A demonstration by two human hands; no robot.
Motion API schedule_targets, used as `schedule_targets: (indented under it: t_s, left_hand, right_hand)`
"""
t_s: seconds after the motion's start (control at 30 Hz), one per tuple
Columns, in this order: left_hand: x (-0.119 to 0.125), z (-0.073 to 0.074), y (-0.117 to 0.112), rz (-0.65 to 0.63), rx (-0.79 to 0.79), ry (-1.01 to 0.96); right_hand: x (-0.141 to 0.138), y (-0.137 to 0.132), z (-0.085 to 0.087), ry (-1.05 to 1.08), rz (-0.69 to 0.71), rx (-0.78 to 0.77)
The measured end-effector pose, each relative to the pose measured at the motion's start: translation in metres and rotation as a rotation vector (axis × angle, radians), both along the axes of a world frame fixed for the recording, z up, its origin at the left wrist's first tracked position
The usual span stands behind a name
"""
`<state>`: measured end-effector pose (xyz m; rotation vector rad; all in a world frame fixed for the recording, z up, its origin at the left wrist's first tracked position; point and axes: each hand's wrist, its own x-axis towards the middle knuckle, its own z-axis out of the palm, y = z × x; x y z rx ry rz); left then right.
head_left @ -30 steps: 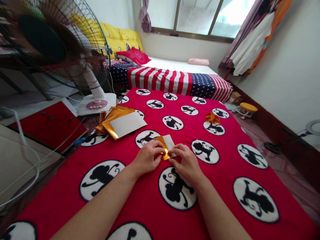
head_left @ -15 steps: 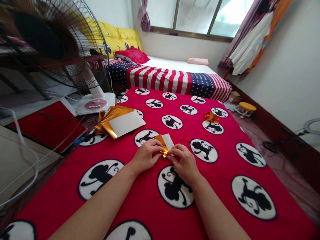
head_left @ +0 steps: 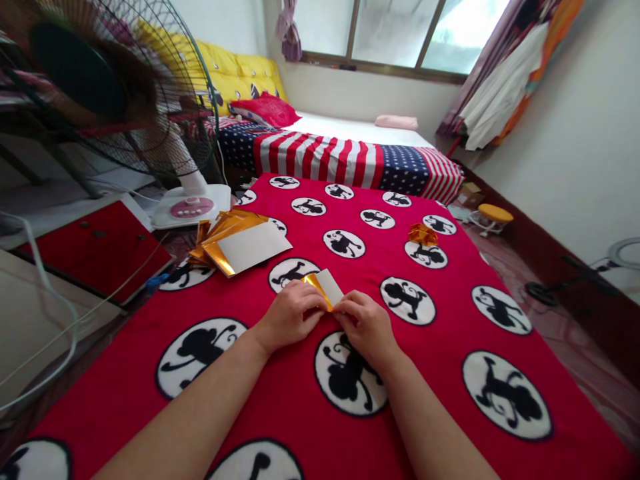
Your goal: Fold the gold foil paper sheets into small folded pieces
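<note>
Both hands meet over a small sheet of gold foil paper point(head_left: 330, 283), gold on one part and plain white on the other, lying on the red cloth. My left hand point(head_left: 293, 313) pinches its near edge from the left, fingers bent over the gold part. Right beside it, my right hand point(head_left: 366, 325) grips the near right corner between thumb and fingertips. The fingers hide the paper's front edge, so the fold there cannot be made out. A fanned stack of gold paper point(head_left: 255, 248), its top sheet white side up, rests at the left. A folded gold paper piece point(head_left: 423, 235) sits at the right.
The red cloth point(head_left: 240, 293) with monkey prints covers the table. At the left, a fan point(head_left: 190, 203) with blurred blades stands close to the table edge, near a white cable point(head_left: 55, 293). Behind is a bed point(head_left: 340, 157); a yellow stool point(head_left: 493, 215) stands at the right.
The paper has turned slightly and shifted left under my hands. Its bright crumpled-looking front part is now flatter and mostly covered by my fingers. Both hands stay nearly in place.
</note>
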<state>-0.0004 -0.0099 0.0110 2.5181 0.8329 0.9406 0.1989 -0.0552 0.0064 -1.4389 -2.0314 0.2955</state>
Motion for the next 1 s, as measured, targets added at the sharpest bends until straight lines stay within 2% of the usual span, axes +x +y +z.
schedule_targets:
  t_s: [0.3, 0.5, 1.0]
  left_hand:
    - [-0.003, -0.011, 0.009, 0.024, -0.074, 0.009]
    - [-0.006, -0.009, 0.011, 0.07, -0.097, 0.024]
    - [-0.008, -0.007, 0.013, 0.061, -0.212, 0.016]
  right_hand:
    - [-0.001, -0.005, 0.001, -0.007, -0.105, -0.097]
    - [-0.004, -0.007, 0.003, 0.02, -0.131, -0.141]
    - [-0.003, -0.006, 0.0, 0.095, -0.137, -0.153]
